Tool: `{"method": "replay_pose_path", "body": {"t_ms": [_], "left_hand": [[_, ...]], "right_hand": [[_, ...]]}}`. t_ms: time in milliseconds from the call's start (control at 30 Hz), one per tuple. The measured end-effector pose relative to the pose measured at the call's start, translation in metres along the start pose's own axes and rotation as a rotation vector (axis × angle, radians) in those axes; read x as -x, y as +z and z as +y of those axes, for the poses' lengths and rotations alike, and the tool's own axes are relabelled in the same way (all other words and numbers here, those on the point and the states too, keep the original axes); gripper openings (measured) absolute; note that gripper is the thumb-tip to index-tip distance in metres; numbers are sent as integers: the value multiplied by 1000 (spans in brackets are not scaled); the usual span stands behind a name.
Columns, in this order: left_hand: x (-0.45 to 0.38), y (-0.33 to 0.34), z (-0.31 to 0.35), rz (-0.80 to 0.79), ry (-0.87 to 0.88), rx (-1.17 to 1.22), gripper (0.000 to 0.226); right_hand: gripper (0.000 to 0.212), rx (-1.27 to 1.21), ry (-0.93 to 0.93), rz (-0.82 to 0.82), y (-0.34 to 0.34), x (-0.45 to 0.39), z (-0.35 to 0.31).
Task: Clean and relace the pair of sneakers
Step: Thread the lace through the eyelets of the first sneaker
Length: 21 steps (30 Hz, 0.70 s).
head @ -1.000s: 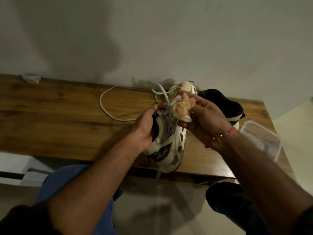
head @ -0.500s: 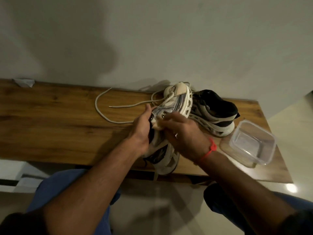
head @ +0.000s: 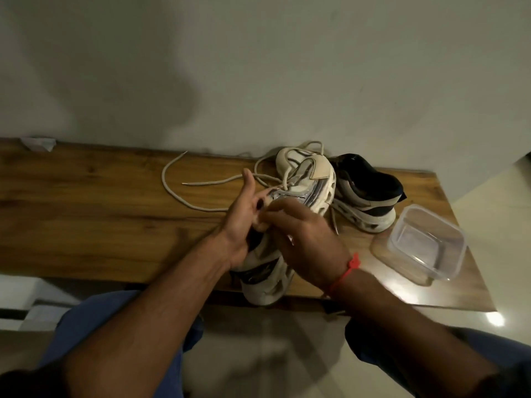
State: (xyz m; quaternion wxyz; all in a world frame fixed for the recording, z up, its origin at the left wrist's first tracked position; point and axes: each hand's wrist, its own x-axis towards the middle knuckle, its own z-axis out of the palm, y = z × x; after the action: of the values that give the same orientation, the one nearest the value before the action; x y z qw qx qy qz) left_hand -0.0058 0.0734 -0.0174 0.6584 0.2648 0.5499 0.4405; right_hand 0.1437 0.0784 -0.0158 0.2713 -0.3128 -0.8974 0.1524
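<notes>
A white and grey sneaker (head: 304, 179) lies lengthwise on the wooden table (head: 100, 214), heel hanging over the front edge. My left hand (head: 244, 216) holds its left side near the collar, thumb raised. My right hand (head: 304, 239) presses a small pale cloth (head: 260, 224) against the shoe's upper; most of the cloth is hidden under the fingers. The second sneaker (head: 370, 193), dark on top with a white sole, lies on its side just right of the first. A loose white lace (head: 184, 196) trails across the table to the left.
A clear plastic container (head: 425, 242) stands at the table's right front corner. A scrap of white paper (head: 38, 143) lies at the far left against the wall. The wall runs right behind the table. My knees in blue trousers are below the front edge.
My right hand has come down from above the toe with the cloth and now rubs the shoe's middle. The shoe has been lowered flatter onto the table.
</notes>
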Motion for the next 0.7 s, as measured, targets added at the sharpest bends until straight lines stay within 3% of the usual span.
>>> {"method": "replay_pose_path", "body": {"t_ms": [67,233,433,567,700], "left_hand": [[-1,-3,0,-6,5,-18,83],[-4,-3,-4,-104,-2,-23,96],[-7,-8,-2,-54,-13,12,96],[-4,-5,0,-78,1,-76,72],[-7,-14,0,-33,-36,-56,52]], "right_hand": [[28,30,-57,-82,-4,-3,-3],[23,144,176,121,-20,-16,44],[29,65,-37,-36,-5,-5,9],[24,143,210,106,-21,-11,47],[18,23,32,53,5,3,3]]}}
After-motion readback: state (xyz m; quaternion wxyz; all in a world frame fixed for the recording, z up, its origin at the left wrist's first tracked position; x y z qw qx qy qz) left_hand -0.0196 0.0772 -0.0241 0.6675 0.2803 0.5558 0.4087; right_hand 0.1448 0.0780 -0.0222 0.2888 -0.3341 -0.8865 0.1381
